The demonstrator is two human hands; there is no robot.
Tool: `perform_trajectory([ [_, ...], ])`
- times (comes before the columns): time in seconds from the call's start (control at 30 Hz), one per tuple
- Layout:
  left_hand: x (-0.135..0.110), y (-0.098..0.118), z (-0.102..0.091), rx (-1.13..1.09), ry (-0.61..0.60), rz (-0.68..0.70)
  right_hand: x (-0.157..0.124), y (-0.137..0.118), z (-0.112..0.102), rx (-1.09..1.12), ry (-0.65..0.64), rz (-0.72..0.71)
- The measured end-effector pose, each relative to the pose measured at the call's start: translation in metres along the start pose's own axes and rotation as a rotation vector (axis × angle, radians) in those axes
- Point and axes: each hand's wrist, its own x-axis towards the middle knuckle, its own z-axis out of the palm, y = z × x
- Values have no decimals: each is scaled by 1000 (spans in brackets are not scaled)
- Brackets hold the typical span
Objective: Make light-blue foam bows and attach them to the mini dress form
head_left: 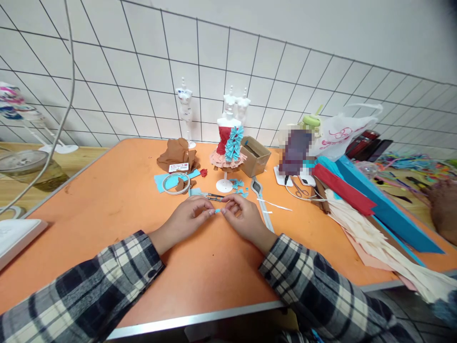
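Between my fingertips is a small light-blue piece of what looks like crepe paper (217, 210). My left hand (187, 216) pinches one end of it, and my right hand (244, 216) pinches the other. Just beyond my fingers lie dark tweezers (215, 196). Behind them stands a small mannequin (228, 143) in a red bodice with blue ruffles down one side and a pink ruffled skirt. Blue scraps (240, 186) are scattered by its white base. To the left, a roll of tape (176, 183) rests on blue paper.
Brown crumpled paper (174, 155) and a cardboard box (255, 157) flank the mannequin. On the right are scissors (302, 190), a red paper roll (344, 189), long blue paper (389, 209) and cream strips (364, 233). Bare mannequins (184, 105) stand along the tiled wall.
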Motion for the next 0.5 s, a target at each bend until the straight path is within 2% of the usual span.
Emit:
perform_trajectory([
  [0.1, 2, -3, 1, -59, 49, -68, 15, 8, -4, -254, 16, -213],
  [0.2, 5, -8, 2, -131, 106, -103, 35, 14, 4, -482, -94, -353],
  [0.33, 8, -14, 2, -192, 167, -128, 50, 16, 23, -694, -159, -317],
  [0.4, 8, -15, 1, -221, 182, -134, 51, 18, 28, -705, -138, -273],
  [0.5, 9, -13, -2, -201, 212, -157, 48, 20, 27, -611, -76, -218],
])
